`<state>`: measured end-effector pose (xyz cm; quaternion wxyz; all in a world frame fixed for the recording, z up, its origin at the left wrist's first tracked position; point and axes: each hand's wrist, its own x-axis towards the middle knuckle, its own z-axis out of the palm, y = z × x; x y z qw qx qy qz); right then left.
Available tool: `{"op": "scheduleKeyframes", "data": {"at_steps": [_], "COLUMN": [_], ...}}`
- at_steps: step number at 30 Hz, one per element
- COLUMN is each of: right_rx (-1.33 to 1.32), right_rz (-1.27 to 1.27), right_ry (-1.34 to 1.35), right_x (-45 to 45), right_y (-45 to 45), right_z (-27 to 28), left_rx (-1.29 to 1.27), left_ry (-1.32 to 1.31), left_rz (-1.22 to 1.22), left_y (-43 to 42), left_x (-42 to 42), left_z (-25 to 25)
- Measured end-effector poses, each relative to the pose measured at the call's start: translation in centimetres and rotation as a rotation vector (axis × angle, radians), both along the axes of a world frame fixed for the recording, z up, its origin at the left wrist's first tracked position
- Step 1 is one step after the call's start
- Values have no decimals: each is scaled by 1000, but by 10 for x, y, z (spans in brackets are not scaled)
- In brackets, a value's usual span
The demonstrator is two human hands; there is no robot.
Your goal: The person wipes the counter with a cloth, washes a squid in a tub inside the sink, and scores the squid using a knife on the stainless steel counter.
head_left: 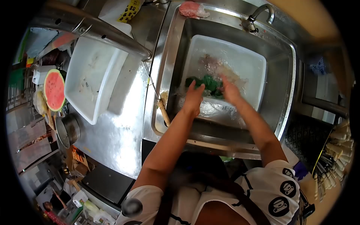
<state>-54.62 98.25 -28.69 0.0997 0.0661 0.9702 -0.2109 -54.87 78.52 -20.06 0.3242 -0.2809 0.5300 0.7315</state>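
Observation:
My left hand [193, 98] reaches over the near left side of a white plastic basin [261, 88], its fingers stretched and apart against dark green leafy-looking stuff [210, 83]. My right hand [231, 92] touches the right side of the same green stuff; its fingers are smeared by motion. Just beyond them a pale, pinkish-brown clump [212, 63] lies in the water, its kind unclear. Clear, shiny wrinkled plastic or rippling water [210, 108] shows by my wrists. The basin sits inside a steel sink [277, 101].
A faucet [262, 15] stands at the sink's back right, a pink bag-like bundle [192, 10] at its back left. On the left counter are a white tub [99, 97], a cut watermelon [54, 90] and a steel pot [68, 130]. A wooden-handled tool [163, 111] leans across the left rim.

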Motion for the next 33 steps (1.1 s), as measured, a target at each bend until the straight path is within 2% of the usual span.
{"op": "scheduleKeyframes", "data": {"at_steps": [1, 2, 3, 5, 6, 7, 8, 9, 10, 11, 13, 15, 17, 18, 19, 20, 21, 22, 23, 24, 26, 27, 29, 30, 31, 33], "right_rx": [164, 71, 64, -474, -494, -701, -905, -919, -902, -882, -895, -906, -865, -796, -698, -593, -569, -741, -908, -890, -500, -498, -141, -107, -101, 72], "right_rz": [59, -231, -204, -333, -308, -316, -325, -305, -217, -133, -123, -132, -134, -169, -270, -377, -398, -433, -449, -465, -680, -694, -288, -12, -26, -172], "right_ry": [-350, -340, -333, 201, 187, 187, 184, 174, 307, 444, 506, 569, 775, 755, 730, 707, 714, 524, 332, 343, 207, 222, 293, 188, 189, 130], "right_x": [-7, -13, -14, -2, 3, 6, 11, 20, 28, 34, 42, 40, 35, 30, 16, 5, 6, 5, 0, -7, -8, -4, 21, 32, 30, 17], "right_y": [7, 8, -1, -27, -43, -60, -77, -91, -102, -111, -130, -136, -128, -122, -107, -84, -65, -53, -38, -23, 1, 5, 8, 5, 19, 47], "right_z": [5, 9, 15, 25, 52, 96, 122, 127, 132, 137, 151, 146, 117, 122, 100, 72, 58, 51, 44, 46, 56, 45, 12, 23, 11, -15], "left_rx": [40, 36, 104, 230, 292, 276, 449, 627, 622, 267, -152, 32, 235, 302, 367, -216, -128, -62, -49, -19, -7, -3, -16, 27, 32, 227], "left_ry": [22, 36, -42, -210, -300, -297, -316, -329, -317, 329, 954, 855, 740, 704, 666, 635, 261, -58, -49, 5, 16, 26, 22, -7, -7, -158], "left_rz": [-43, -34, -17, 54, 95, 124, 136, 143, 162, -201, -555, -418, -284, -260, -234, -649, -380, 6, -10, 17, 67, 50, 19, 34, 19, -38], "left_y": [1, 5, 10, 16, 19, 21, 23, 20, 13, 5, -5, -11, -6, 1, 9, 17, 29, 41, 43, 44, 47, 46, 41, 41, 42, 39], "left_x": [-2, -7, -9, -14, -19, -23, -27, -28, -26, -24, -24, -24, -18, -14, -11, -10, -4, 3, 2, 4, 18, 17, 28, 29, 28, 24], "left_z": [1, -3, -12, -7, 3, -5, -18, -31, -45, -61, -79, -94, -105, -90, -74, -8, 9, 26, 22, 17, -11, -13, -15, -28, -33, -37]}}
